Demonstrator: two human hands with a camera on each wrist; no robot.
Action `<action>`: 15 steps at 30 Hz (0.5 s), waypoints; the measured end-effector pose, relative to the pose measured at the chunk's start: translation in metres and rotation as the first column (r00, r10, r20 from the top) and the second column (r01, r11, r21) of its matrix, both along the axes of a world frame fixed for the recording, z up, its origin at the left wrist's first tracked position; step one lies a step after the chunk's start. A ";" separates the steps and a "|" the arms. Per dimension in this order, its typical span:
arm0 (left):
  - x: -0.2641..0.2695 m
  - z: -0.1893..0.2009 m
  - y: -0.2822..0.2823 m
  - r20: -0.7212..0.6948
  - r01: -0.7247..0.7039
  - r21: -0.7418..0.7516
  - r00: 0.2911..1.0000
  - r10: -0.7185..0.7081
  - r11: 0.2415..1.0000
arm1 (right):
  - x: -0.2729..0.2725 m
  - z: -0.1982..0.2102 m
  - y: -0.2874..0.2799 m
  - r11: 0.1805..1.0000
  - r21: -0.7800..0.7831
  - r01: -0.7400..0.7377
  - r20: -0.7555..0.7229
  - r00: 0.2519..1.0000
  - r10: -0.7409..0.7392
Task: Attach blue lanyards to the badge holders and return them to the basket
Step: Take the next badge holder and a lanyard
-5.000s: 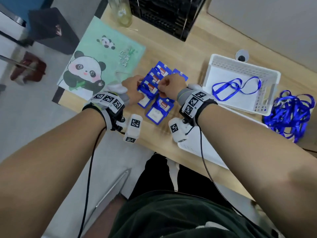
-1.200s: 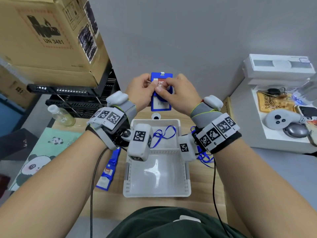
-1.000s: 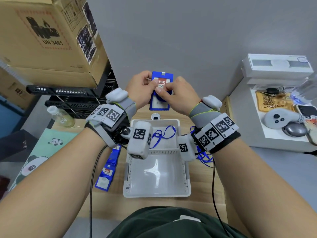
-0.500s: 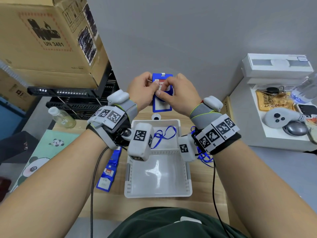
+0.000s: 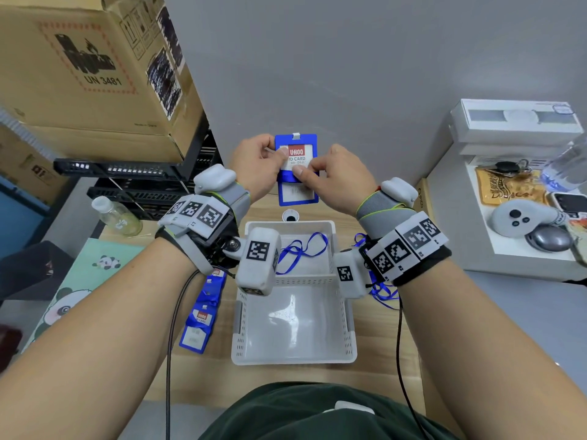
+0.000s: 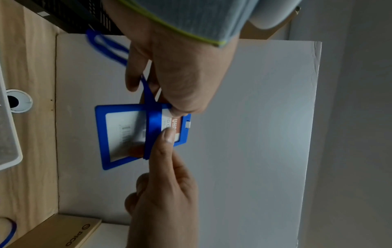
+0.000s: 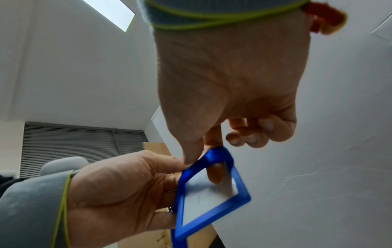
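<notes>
I hold a blue badge holder (image 5: pixel 296 188) upright in the air above the far end of the white basket (image 5: pixel 295 354). My left hand (image 5: pixel 276 154) pinches its upper left edge, thumb by the red label. My right hand (image 5: pixel 305 171) pinches a blue lanyard strap (image 6: pixel 151 127) that lies across the holder's (image 6: pixel 120 130) middle, thumb in front and index finger behind. From the right wrist, the strap (image 7: pixel 214 154) curls over the holder's (image 7: pixel 212 201) edge. A second lanyard (image 5: pixel 301 252) lies in the basket. Several more badge holders (image 5: pixel 203 309) lie in a row left of it.
A pile of blue lanyards (image 5: pixel 381 290) lies right of the basket, mostly behind my right wrist. A cardboard box (image 5: pixel 95 65) on a black rack (image 5: pixel 143 173), a bottle (image 5: pixel 117 214) and a panda mat (image 5: pixel 79 281) are at left. A white shelf holding a controller (image 5: pixel 521 217) stands right.
Five seconds ago both hands were on the badge holders on the table. Over the last second the holder stays raised; my right thumb has slid down onto the strap, uncovering the label.
</notes>
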State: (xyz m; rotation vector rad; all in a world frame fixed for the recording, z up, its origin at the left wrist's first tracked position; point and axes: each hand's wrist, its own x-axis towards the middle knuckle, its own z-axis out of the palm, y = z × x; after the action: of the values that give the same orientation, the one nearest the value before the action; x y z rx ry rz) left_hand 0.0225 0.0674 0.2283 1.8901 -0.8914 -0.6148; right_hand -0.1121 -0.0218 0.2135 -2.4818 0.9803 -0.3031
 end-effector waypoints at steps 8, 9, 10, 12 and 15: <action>0.010 0.003 0.005 0.136 0.002 0.097 0.991 -0.015 0.995 | -0.019 -0.002 -0.011 0.988 0.140 0.062 -0.166 0.985 -0.039; 0.011 0.002 0.005 0.144 0.004 0.096 0.989 -0.018 0.995 | -0.021 -0.004 -0.013 0.986 0.150 0.066 -0.214 0.976 -0.033; 0.012 0.002 0.006 0.145 0.007 0.091 0.989 -0.021 0.996 | -0.024 -0.007 -0.014 0.985 0.161 0.069 -0.266 0.964 -0.024; 0.014 0.003 0.005 0.122 0.028 0.078 0.992 -0.038 0.997 | -0.030 -0.011 -0.018 0.978 0.197 0.070 -0.358 0.934 0.006; 0.011 0.005 0.005 0.039 0.120 0.067 0.992 -0.123 0.991 | -0.038 -0.014 -0.022 0.971 0.227 0.070 -0.402 0.915 0.028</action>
State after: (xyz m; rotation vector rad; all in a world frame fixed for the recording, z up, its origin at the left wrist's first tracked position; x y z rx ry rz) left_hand 0.0330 0.0724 0.2332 1.9229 -1.0313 -0.6855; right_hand -0.1502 -0.0435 0.1995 -2.3552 1.1277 0.3219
